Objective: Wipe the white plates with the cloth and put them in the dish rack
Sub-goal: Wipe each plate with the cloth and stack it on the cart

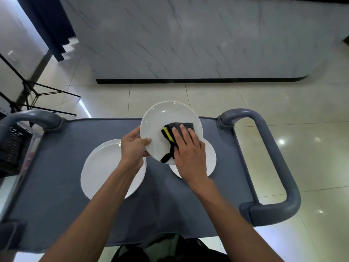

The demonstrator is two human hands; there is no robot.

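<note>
A white plate [162, 118] is held tilted above the grey cart top [170, 201]. My left hand [135, 146] grips its left rim, thumb on the upper face. My right hand [188, 148] presses a folded grey cloth [179, 127] with a yellow and black edge flat against the plate's right half. A larger white plate [102, 167] lies on the cart at the left, partly under my left forearm. Another white plate [210, 159] lies under my right hand, mostly hidden.
A dark slatted basket, perhaps the dish rack [11, 148], sits at the cart's left edge. Grey handles [272, 148] curve up at both ends of the cart. A marble-look counter [188, 44] stands beyond, and a black tripod stand [37, 93] at the far left.
</note>
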